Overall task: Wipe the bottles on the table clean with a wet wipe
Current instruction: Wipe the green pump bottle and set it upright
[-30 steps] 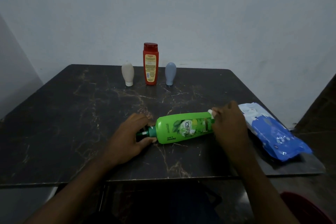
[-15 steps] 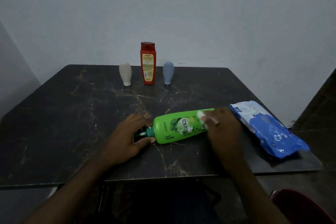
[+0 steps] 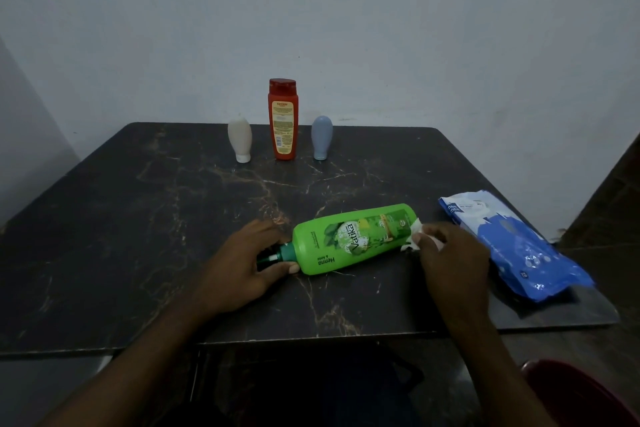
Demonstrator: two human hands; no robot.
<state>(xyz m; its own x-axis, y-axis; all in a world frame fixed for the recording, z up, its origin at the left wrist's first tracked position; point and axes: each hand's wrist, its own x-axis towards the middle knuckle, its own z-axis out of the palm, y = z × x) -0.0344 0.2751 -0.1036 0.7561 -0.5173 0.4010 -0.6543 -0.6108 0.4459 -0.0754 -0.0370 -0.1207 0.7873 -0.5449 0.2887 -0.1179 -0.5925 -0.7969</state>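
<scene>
**Green bottle on its side, wipe at its base**

The dark marbled counter (image 3: 138,218) has wide bare stretches to my left and across the middle. Its near edge runs just below my wrists, and its right edge sits close behind the blue wet-wipe pack (image 3: 512,246), which lies well toward that corner. Along the far edge, three bottles stand upright in a row: a cream bottle (image 3: 239,139), a red bottle (image 3: 283,120) and a grey-blue bottle (image 3: 321,137), well apart from my hands.

The green Vatika bottle (image 3: 353,239) lies flat near the front, between my hands. My left hand (image 3: 242,267) is closed around its dark green cap and neck, thumb on the near side. My right hand (image 3: 450,253) has its fingers pinched together on a crumpled white wet wipe (image 3: 415,236), which is pressed against the bottle's base end.

The bottle's long axis runs left to right, slanted slightly away from me, cap pointing left toward my left hand, base pointing right and a little farther back, label facing up.
</scene>
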